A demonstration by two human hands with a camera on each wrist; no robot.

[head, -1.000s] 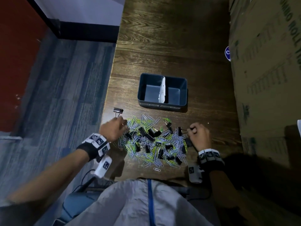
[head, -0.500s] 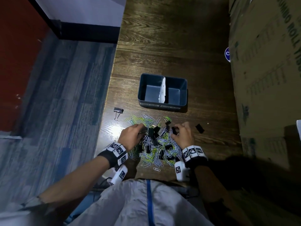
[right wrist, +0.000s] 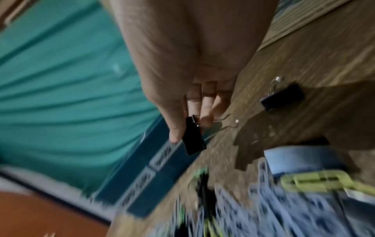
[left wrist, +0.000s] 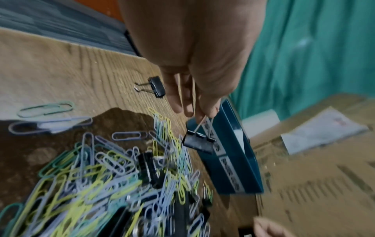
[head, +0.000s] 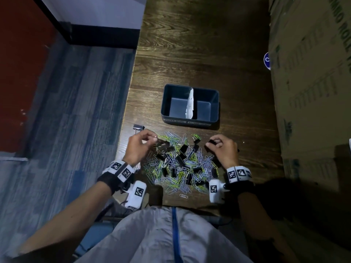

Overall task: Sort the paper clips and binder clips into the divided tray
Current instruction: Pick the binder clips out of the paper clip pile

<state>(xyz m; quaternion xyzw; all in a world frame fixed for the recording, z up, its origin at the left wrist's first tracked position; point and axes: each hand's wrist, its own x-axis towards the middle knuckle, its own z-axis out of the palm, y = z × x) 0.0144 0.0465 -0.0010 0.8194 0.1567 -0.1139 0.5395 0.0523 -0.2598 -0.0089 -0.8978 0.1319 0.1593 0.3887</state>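
Note:
A dark blue tray (head: 190, 121) with a white divider (head: 190, 103) stands on the wooden table; both compartments look empty. In front of it lies a mixed pile (head: 178, 166) of coloured paper clips and black binder clips. At the pile's far left my left hand (head: 152, 138) pinches the wire handle of a black binder clip (left wrist: 199, 142), which hangs clear above the clips. At the pile's far right my right hand (head: 211, 144) pinches another black binder clip (right wrist: 193, 137) between thumb and fingers. The tray front (left wrist: 233, 157) is close ahead of both hands.
A lone binder clip (head: 138, 127) lies near the table's left edge, with carpet below. Another binder clip (right wrist: 284, 96) lies on the table to the right of my right hand. Cardboard boxes (head: 313, 92) wall off the right side. One stray paper clip (head: 183, 195) lies near the front edge.
Half a second ago both hands were down in the middle of the pile. They have since lifted and spread apart, each holding a binder clip.

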